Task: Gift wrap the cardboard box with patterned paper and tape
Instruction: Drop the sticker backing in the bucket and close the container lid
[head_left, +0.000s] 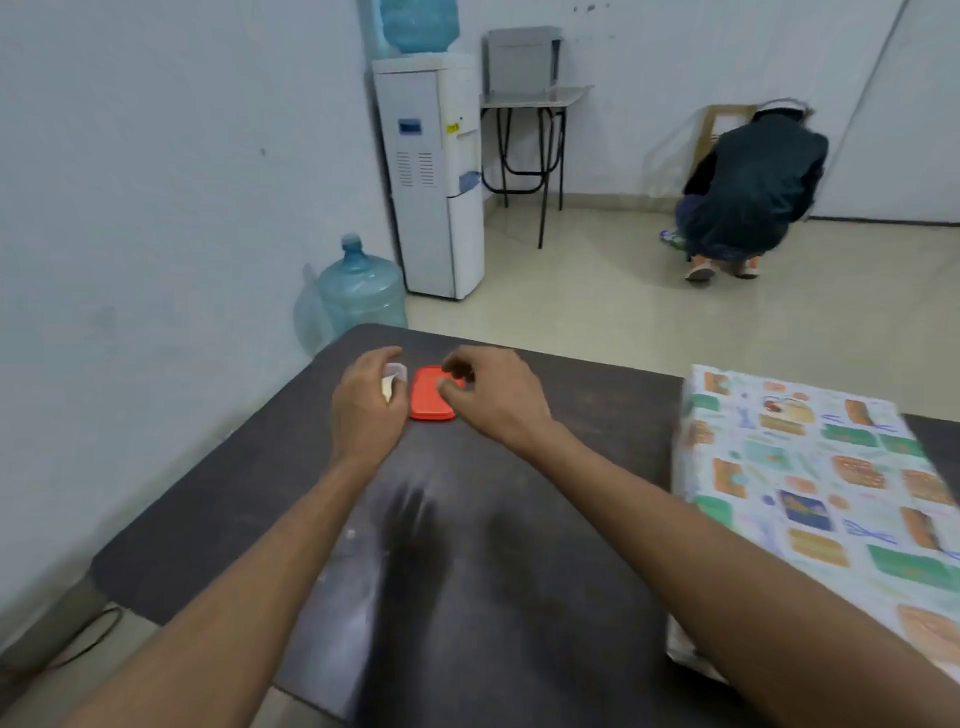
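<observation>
**Box waits off to the right while both hands work at the far edge**

Both hands sit close together near the far side of the table (249, 493), busy with small things, not the box. The left hand (366, 415) grips a small white piece (393, 378), possibly the tape, though it is too small to be sure. The right hand (493, 397) has its fingers curled over the far end of a red case (428, 408) just beside it. I cannot tell whether those fingers pinch anything or only touch.

The box (831, 499) lies well apart from both hands, to their right and nearer the person. It is already covered on top in patterned paper (769, 457), and a loose edge shows at its near end. Its long axis runs from the near right corner of the table away toward the far edge, roughly parallel to the right forearm.

The right hand is the nearer one. Any tape would have to travel right and back toward the body, and the left hand would have to cross the open tabletop.
</observation>
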